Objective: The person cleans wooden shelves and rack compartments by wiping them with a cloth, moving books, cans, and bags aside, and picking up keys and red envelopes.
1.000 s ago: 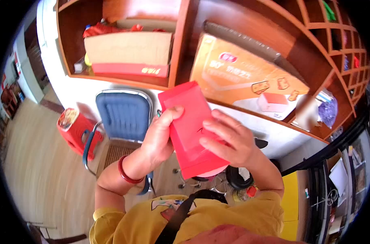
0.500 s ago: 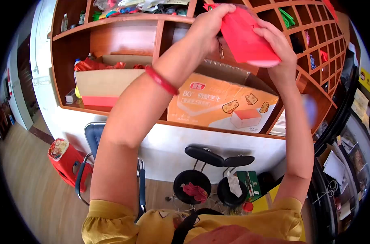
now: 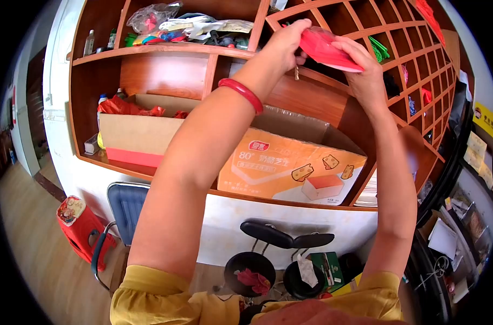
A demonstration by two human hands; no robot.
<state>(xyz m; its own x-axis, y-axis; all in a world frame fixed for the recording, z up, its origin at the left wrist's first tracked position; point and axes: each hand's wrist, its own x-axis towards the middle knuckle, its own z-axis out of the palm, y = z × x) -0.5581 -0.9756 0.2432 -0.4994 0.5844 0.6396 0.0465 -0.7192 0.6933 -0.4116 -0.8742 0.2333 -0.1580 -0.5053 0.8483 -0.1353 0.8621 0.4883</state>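
Observation:
Both hands hold a flat red packet [image 3: 325,50] up at a compartment of the wooden shelf; it looks thin, with a shiny, plastic-like upper face and a pale lower edge. My left hand [image 3: 291,44] grips its left end, thumb on top and the other fingers partly hidden below. Fingers of my right hand [image 3: 365,67] are closed on its right side. A small dangling golden piece [image 3: 297,72] shows under my left hand. Below my arms, an orange printed cardboard box [image 3: 290,168] stands open-topped on the lower shelf.
Another open carton [image 3: 140,127] with red plastic stands at left. Bags and papers fill the upper shelf [image 3: 192,50]. Small lattice compartments [image 3: 403,38] hold coloured items at right. Below are black stools [image 3: 250,273], a blue chair [image 3: 128,208] and a red stool [image 3: 78,233].
The red packet has tipped from showing its broad face to lying nearly edge-on. My view has tilted up, so the shelves sit lower in the picture.

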